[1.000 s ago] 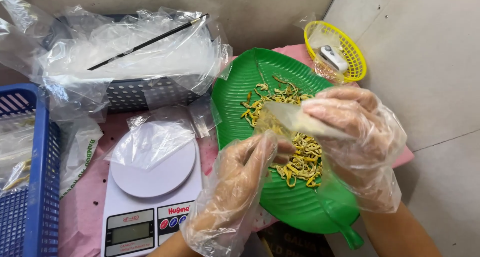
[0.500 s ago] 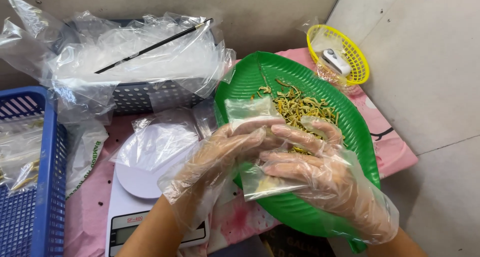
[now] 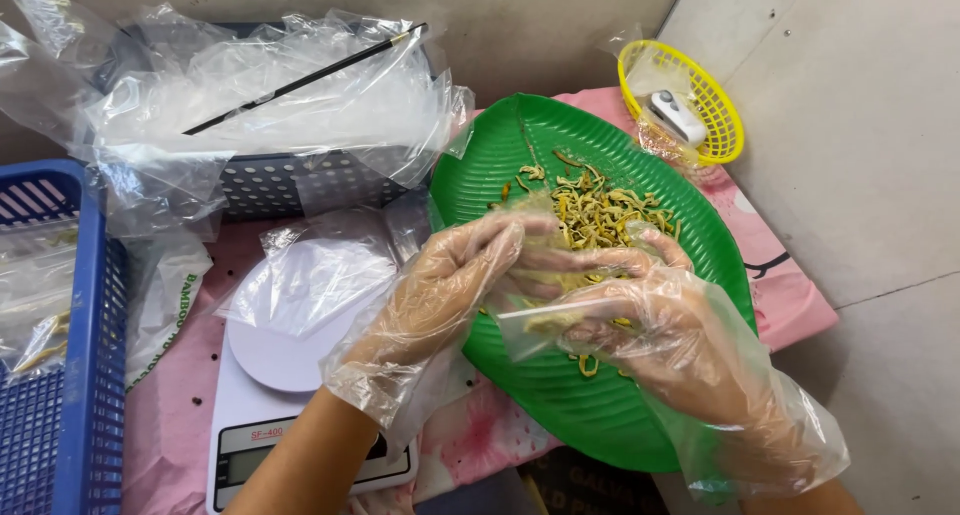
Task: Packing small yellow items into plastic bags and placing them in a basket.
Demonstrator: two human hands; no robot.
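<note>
A pink flowered cloth (image 3: 470,445) covers a low surface set against a bare grey wall, with pale floor to the right. At the far left stands a blue slotted crate (image 3: 85,375); behind, a dark perforated basket (image 3: 290,185) is heaped with clear plastic bags (image 3: 270,105) and a thin black stick (image 3: 300,80) lies across them. A green leaf-shaped tray (image 3: 590,415) fills the middle right, bearing a pile of yellowish dried strips (image 3: 600,210). A white kitchen scale (image 3: 290,415) sits left of it, a clear bag draped on its pan. A small yellow basket (image 3: 715,95) is at the far corner. Both hands wear loose clear gloves and meet over the tray: the left hand (image 3: 440,285) pinches the upper edge of a small clear pouch (image 3: 550,320), the right hand (image 3: 660,335) curls around it from below, fingers closed on the plastic. The pouch seems to hold some strips, though folds blur this
</note>
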